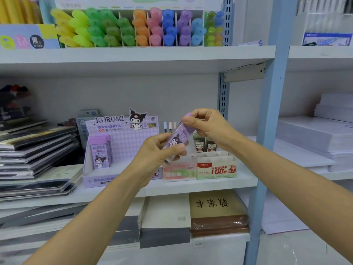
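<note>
Hands (pixel 158 152) (pixel 206 127) pinch purple lead case (pixel 176 139) at both ends.

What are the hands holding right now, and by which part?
A purple Kuromi pencil-lead case, held tilted in front of the shelf. The left hand grips its lower end, and the right hand pinches its capped upper end.

Bare forearms; left hand (pixel 152 155) and right hand (pixel 208 127) have short nails.
</note>
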The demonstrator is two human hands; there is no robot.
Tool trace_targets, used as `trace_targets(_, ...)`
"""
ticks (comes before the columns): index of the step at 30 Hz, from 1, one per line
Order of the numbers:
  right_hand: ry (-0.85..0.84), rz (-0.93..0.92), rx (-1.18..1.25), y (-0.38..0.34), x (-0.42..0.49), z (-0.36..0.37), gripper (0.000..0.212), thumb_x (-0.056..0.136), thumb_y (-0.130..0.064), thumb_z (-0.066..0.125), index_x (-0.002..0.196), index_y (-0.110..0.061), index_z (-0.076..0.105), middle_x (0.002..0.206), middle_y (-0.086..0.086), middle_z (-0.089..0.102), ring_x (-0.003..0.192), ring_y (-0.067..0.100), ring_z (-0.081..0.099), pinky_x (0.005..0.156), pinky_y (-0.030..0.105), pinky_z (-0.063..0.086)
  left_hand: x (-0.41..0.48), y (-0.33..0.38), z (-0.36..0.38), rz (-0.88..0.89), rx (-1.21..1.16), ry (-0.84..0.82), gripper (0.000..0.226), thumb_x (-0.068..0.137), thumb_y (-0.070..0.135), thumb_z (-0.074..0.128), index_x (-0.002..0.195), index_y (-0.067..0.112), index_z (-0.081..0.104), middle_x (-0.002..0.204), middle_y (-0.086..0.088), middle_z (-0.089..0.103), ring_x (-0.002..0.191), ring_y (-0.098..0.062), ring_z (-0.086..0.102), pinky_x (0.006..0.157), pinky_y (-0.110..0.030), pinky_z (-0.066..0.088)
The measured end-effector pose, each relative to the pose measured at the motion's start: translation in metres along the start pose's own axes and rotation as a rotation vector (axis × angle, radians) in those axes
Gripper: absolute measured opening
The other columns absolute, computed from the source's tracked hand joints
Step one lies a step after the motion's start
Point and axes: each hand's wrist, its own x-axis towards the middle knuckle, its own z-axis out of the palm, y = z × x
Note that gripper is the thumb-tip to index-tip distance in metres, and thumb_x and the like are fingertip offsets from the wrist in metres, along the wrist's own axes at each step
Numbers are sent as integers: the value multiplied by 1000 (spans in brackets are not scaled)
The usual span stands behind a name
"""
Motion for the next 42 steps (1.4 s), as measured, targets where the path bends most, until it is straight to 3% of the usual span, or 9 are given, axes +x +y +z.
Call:
trace_targets(3,-7,11,27,-3,1,10,17,76,-33,74,84,-18,72,76,6,69,58,38,43,64,32,42,-7,-2,-7,42,26,59,25,86,22,68,111,19,68,101,0,76,88,-21,73,75,-28,59)
trace_targets(6,-149,1,-83,-7,3,20,11,91,-20,65,99,-14,70,66,-6,64,51,8,45,51,15,40,-18,-3,-20,74,68,142,23,89,21,67,112,21,67,102,-1,75,87,-19,73,74,-25,58)
trace_targets(10,-100,-48,-173,-12,17,49,18,95,-15,59,107,-2,63,84,7,67,55,0,53,53,14,40,-45,-17,-56,254,406,463,40,91,23,65,128,24,49,119,11,61,101,-3,61,81,-17,49)
trace_targets(12,-41,-91,-192,-14,28,67,19,97,-14,56,108,1,58,87,9,68,57,1,59,52,15,43,-64,-29,-83,328,674,571,42,90,13,64,129,16,48,121,7,55,108,-12,56,88,-25,45)
trace_targets(16,-57,-157,-287,-12,51,114,18,96,-8,55,109,4,56,92,15,67,72,20,62,67,33,55,-99,-58,-123,217,1306,466,50,82,10,68,129,5,53,129,-10,56,122,-32,51,101,-45,38)
trace_targets(19,-94,-213,-372,-6,59,154,11,95,-11,58,103,-3,59,89,14,69,71,23,64,75,42,57,-116,-72,-134,112,1508,363,63,78,14,72,135,0,49,140,-15,51,135,-34,42,112,-50,31)
trace_targets(26,-163,-303,-665,18,75,202,13,94,-17,61,99,-5,59,81,4,59,70,20,47,63,28,32,-121,-78,-145,168,1604,346,65,72,12,73,133,1,53,133,-14,57,133,-33,46,111,-52,33)
trace_targets(35,-409,-299,-905,2,103,211,10,97,-20,55,101,-11,57,90,7,59,79,21,49,69,29,36,-117,-79,-145,132,1641,308,67,85,21,59,146,8,35,146,-7,41,144,-26,26,121,-44,10)
trace_targets(42,-428,-253,-990,3,100,215,14,97,-21,54,105,-10,55,86,4,52,80,23,46,68,29,31,-118,-78,-137,87,1686,301,71,92,28,46,152,8,14,154,-7,24,147,-25,11,121,-44,-1)
